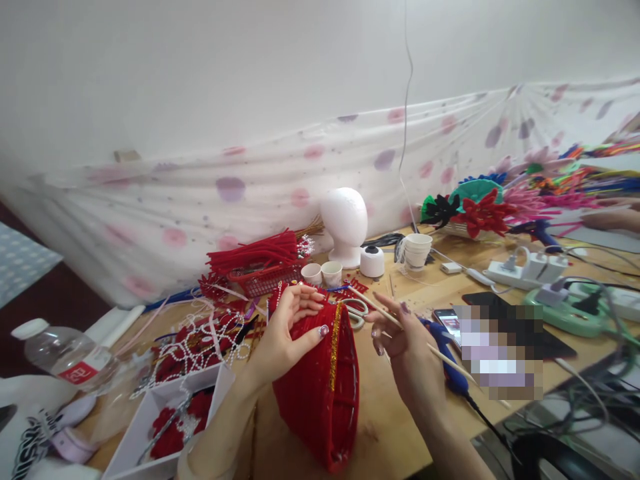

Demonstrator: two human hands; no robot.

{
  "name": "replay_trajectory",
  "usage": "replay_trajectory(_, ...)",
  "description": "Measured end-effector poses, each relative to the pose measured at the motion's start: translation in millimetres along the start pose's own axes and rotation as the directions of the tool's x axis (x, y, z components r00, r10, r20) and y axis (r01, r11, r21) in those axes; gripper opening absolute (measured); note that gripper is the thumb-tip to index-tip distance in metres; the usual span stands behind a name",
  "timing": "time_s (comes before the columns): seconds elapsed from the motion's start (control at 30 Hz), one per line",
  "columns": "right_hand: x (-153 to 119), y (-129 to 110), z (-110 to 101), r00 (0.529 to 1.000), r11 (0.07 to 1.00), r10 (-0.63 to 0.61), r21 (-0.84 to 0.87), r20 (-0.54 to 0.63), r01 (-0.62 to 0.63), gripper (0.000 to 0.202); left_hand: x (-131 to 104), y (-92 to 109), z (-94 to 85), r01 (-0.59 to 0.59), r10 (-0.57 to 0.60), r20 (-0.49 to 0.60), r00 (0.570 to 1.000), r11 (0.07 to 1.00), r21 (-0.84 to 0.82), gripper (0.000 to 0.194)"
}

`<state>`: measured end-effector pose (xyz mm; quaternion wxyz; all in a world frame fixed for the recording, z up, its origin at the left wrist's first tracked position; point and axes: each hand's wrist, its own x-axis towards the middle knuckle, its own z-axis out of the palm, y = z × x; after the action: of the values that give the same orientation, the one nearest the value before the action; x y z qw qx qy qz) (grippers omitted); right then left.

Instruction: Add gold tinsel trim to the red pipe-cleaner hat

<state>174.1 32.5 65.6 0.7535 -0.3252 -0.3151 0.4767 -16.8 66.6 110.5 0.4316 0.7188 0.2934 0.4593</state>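
A hollow red fuzzy form (307, 373), perhaps a headdress, stands on the table with its opening towards the right. A gold glitter strip (335, 340) runs along its upper rim. My left hand (295, 327) lies over the top of it, fingers stretched and thumb apart near the gold strip. To the right, my right hand (413, 353) is closed around a thin wooden stick (377, 309), which slants up to the left above the form. Behind that, scissors (356, 311) with pale handles lie partly hidden.
A white box (127, 427) of red pieces and bead strings (200, 343) lie left, near a plastic bottle (65, 353). Behind are a red basket (260, 283), paper cups (331, 273) and a foam head (345, 220). A blue glue gun (453, 370), phone and power strips (530, 270) are right; another person's hand (613, 219) is far right.
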Motion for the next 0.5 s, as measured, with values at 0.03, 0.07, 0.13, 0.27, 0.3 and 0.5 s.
replay_trajectory(0.03, -1, -2, -1, 0.999, 0.998, -0.036, -0.051, -0.010, 0.035, 0.045, 0, 0, 0.0, 0.003, -0.003, 0.000, 1.000, 1.000, 0.005, 0.040)
replay_trajectory(0.07, -1, -3, -2, 0.997, 0.990, -0.071, -0.126, -0.007, 0.069, 0.044, 0, 1, 0.1, 0.004, -0.004, 0.003, 1.000, 1.000, 0.011, 0.039)
replay_trajectory(0.13, -3, -6, -3, 0.989, 0.929, -0.136, -0.338, 0.058, 0.148, 0.040, -1, 2, 0.3, 0.007, -0.007, 0.014, 1.000, 1.000, 0.027, 0.036)
replay_trajectory(0.27, -6, -6, 2, 0.919, 0.650, -0.216, -0.654, 0.330, 0.388, 0.015, -2, 4, 0.6, 0.001, -0.002, 0.027, 1.000, 0.999, 0.032, 0.035)
replay_trajectory(0.3, -6, -6, 4, 0.892, 0.595, -0.235, -0.669, 0.386, 0.446, 0.012, -2, 4, 0.7, -0.002, 0.001, 0.027, 1.000, 1.000, 0.031, 0.035)
replay_trajectory(0.5, -5, -6, 9, 0.806, 0.436, -0.302, -0.678, 0.509, 0.592, 0.015, -2, 4, 0.4, -0.007, 0.006, 0.034, 0.999, 1.000, 0.027, 0.036)
